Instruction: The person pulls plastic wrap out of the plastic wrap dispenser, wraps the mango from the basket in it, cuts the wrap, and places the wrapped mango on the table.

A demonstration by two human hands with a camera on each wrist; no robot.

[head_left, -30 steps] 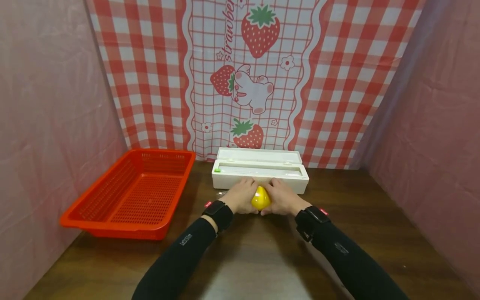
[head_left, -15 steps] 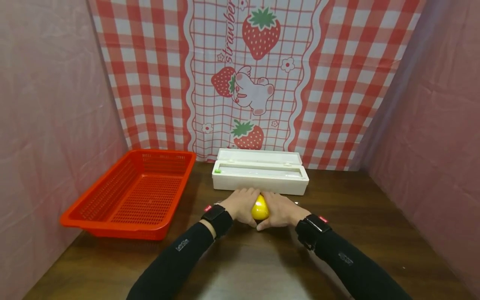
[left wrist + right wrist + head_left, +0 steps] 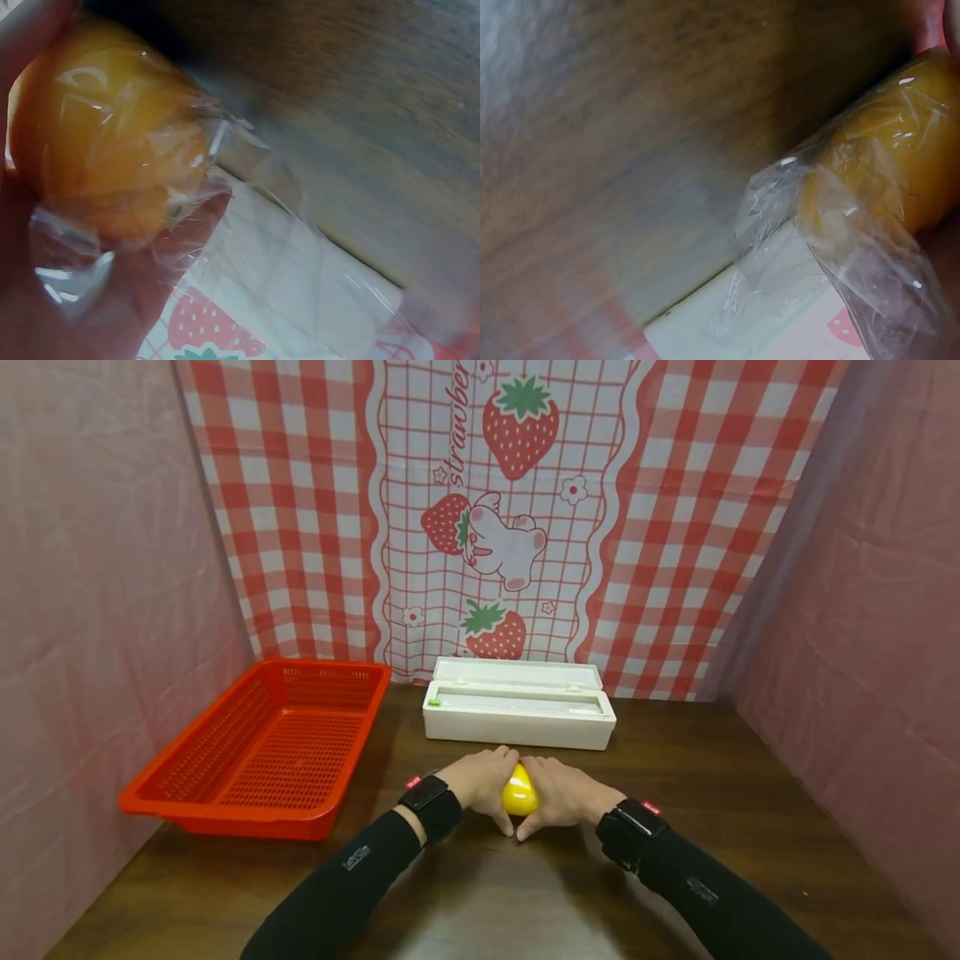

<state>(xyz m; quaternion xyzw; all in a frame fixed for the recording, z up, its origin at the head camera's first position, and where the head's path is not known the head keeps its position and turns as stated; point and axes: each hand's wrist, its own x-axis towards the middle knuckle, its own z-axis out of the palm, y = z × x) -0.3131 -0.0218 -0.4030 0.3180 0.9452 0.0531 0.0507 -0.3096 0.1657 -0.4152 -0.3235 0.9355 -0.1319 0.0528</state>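
Note:
Between my two hands is a round yellow fruit [image 3: 520,792] with clear cling film around it. My left hand [image 3: 483,783] grips its left side, and my right hand [image 3: 562,789] grips the right, fingertips meeting at the far side and thumbs close together at the near side. Seen from the left wrist, the film lies tight over the fruit [image 3: 112,127], while a loose crinkled flap of cling film [image 3: 255,247] trails off it. More loose film [image 3: 885,277] hangs from the fruit in the right wrist view. Behind the hands stands a white cling film dispenser [image 3: 517,728], lid raised.
A red plastic basket [image 3: 225,814] stands on the left of the brown wooden table [image 3: 720,827]. On the dispenser's left end sits a green slider [image 3: 434,702]. A checked strawberry cloth [image 3: 495,552] hangs behind, with pale pink cloth on both sides.
Both hands, holding the wrapped fruit, have moved toward me and away from the dispenser. The thumbs reach further down in front of the fruit. Dispenser and basket stay put.

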